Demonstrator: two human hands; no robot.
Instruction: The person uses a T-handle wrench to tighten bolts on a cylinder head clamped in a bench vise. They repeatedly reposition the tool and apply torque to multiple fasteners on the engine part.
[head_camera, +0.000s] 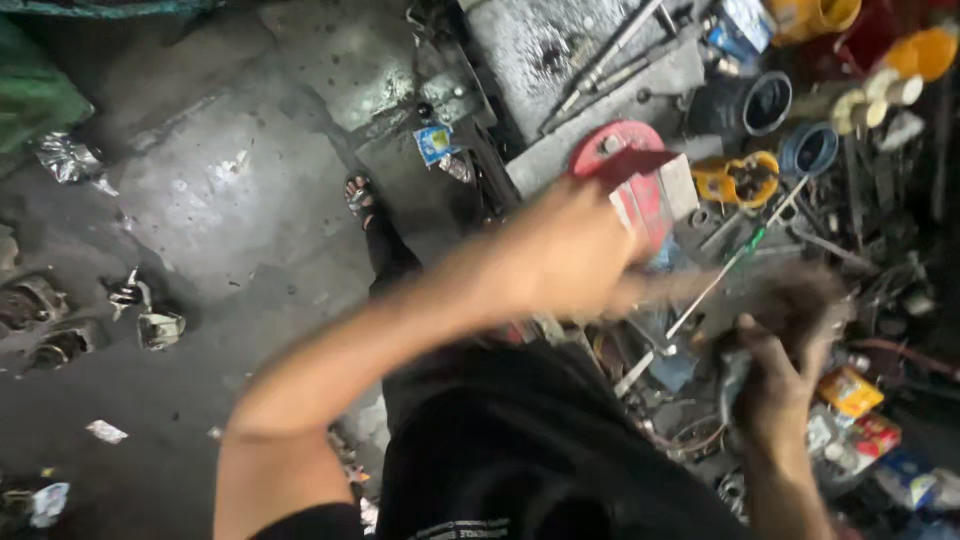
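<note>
- Where the right hand (775, 375) closes at the lower right of the view, its fingers wrap a dark, blurred part (790, 300) held over the cluttered workbench (560, 50); what the part is cannot be told.
- The left hand (570, 250) crosses the middle of the view, smeared by motion, so whether its fingers are curled or loose cannot be told.
- Just behind the left hand sits a red round tool (625, 165), and a thin metal rod with a green grip (735, 262) slants between the two hands.
- Further back stand a yellow tool (738, 178), a dark pipe piece (755, 103) and a blue ring (808, 150).
- Small colourful packets (850, 392) lie near the right wrist.
- To the left, the grey concrete floor (220, 200) carries scraps, and a sandalled foot (360, 197) rests on it.
</note>
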